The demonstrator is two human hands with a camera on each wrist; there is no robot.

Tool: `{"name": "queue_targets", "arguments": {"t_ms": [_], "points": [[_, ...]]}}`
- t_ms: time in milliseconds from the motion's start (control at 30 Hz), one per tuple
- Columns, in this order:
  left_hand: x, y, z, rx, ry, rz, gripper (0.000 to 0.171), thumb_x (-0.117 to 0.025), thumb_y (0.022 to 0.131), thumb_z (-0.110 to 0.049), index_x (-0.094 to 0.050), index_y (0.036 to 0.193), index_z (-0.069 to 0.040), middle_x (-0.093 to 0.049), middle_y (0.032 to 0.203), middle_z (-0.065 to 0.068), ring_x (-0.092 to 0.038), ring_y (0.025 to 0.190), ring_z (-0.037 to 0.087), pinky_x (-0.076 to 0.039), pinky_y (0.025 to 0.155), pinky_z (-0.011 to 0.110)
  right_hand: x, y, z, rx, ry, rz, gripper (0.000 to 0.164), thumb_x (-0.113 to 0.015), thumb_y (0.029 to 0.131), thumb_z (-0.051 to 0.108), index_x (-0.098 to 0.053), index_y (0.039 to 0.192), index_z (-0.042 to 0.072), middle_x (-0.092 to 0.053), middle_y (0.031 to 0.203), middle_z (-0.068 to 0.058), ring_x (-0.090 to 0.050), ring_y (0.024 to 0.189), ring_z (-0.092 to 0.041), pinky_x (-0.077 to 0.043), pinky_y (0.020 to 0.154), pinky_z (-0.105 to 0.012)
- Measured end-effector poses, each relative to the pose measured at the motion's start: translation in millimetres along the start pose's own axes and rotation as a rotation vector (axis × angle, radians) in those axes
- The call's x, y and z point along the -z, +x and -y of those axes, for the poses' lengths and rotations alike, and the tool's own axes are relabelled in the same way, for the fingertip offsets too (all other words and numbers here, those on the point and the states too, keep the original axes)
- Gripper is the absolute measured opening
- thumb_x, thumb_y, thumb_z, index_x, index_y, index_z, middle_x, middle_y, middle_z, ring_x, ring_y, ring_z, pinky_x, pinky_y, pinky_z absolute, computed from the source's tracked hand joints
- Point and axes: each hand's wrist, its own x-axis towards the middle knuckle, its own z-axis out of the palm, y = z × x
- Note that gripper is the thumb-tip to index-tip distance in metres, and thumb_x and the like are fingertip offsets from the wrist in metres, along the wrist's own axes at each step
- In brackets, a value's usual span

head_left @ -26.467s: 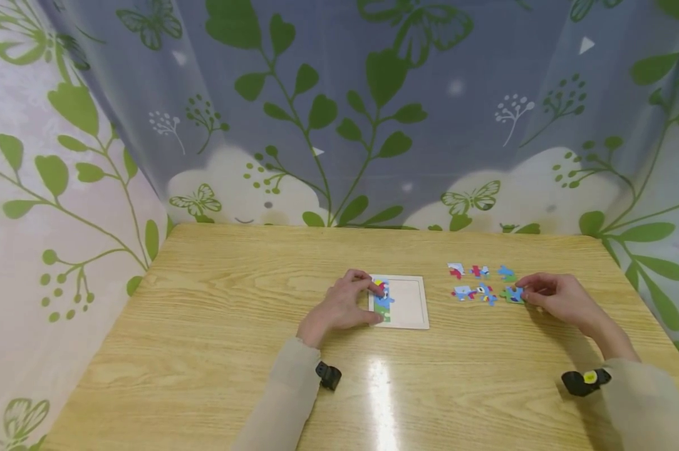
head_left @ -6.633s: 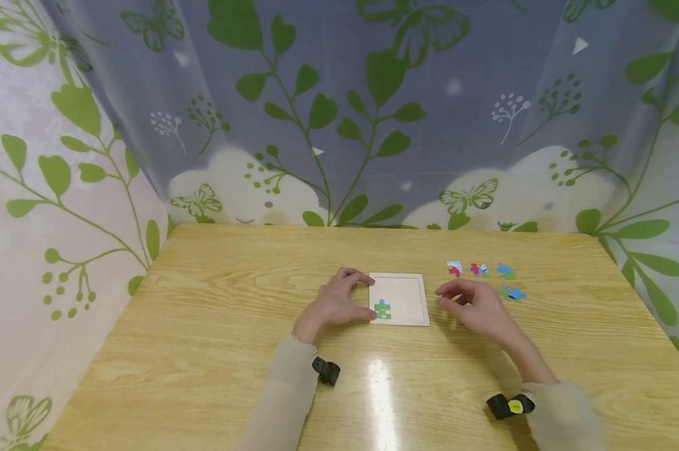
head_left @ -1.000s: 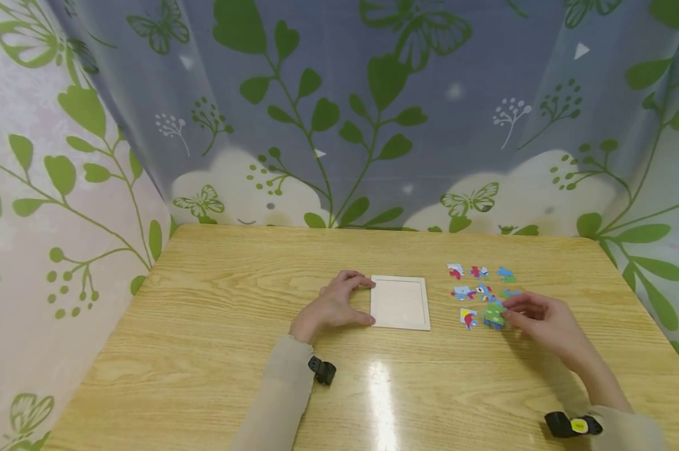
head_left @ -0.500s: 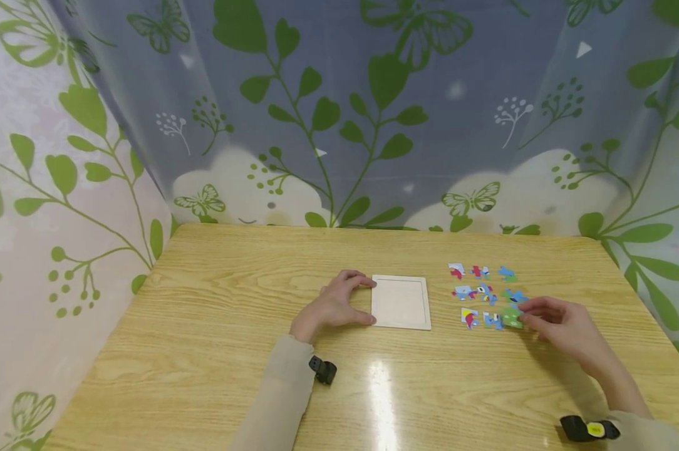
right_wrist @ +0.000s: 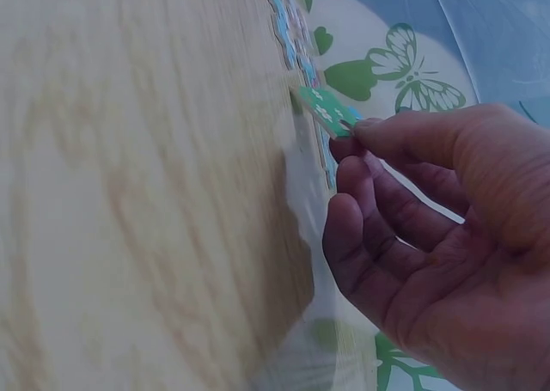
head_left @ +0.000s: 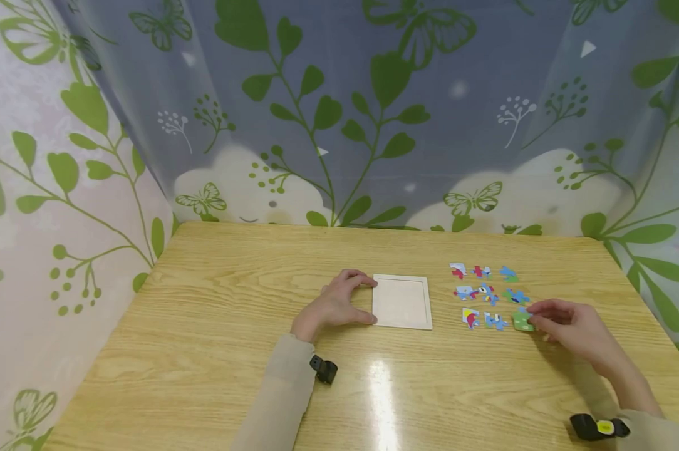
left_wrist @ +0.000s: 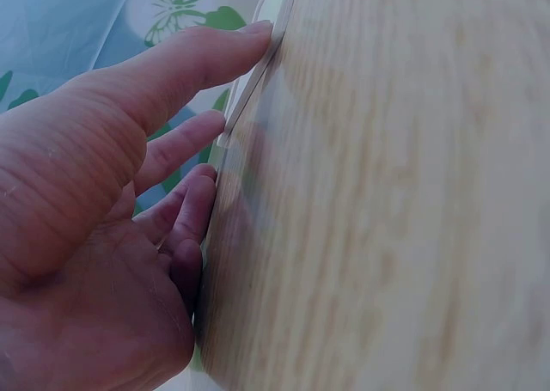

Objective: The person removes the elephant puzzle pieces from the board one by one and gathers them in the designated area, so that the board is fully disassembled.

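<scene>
My right hand pinches a green jigsaw piece with white marks between thumb and index finger. In the right wrist view this green piece is tilted, one edge near or on the table. My left hand rests at the left side of a pale square puzzle tray, thumb and index fingertip touching its edge with the fingers loosely spread. No piece lies inside the tray. Right of it, several coloured pieces stand in rows, among them a yellow and red piece and a blue and white piece.
The wooden table carries the tray and pieces. A patterned curtain hangs behind it and at both sides. Further pieces, such as a blue and green piece, lie farther back on the right.
Since 6.6 s ago, the green piece has left the tray. Over the last second my right hand has carried it rightward, beside the blue and white piece in the front row. My left hand stays put.
</scene>
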Motion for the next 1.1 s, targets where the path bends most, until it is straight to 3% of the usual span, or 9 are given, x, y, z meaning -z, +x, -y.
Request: {"name": "queue_targets", "arguments": {"t_ms": [633,1100], "points": [[-0.7,-0.2,-0.3,0.002,0.004,0.006,0.064,-0.085,0.083,-0.029,-0.059,0.141,-0.023,-0.039,0.156,0.003,-0.037,0.146,0.034,-0.024,0.118,0.062,3.4,4.0,-3.1,-0.058,-0.069,0.041,0.034,-0.062,0.103,0.023,-0.065,0.125,-0.004,-0.073,0.095,0.010,-0.063,0.079,0.000,-0.055,0.066,-0.027],[0.8,-2.0,1.4,-0.017,0.004,0.020,0.062,-0.082,0.086,-0.032,-0.058,0.141,-0.021,-0.038,0.157,0.007,-0.038,0.146,0.035,-0.025,0.119,0.064,5.0,-2.2,-3.6,-0.031,-0.063,-0.010,0.036,-0.063,0.103,0.025,-0.065,0.122,-0.005,-0.071,0.092,0.015,-0.065,0.077,-0.001,-0.056,0.063,-0.028]]}}
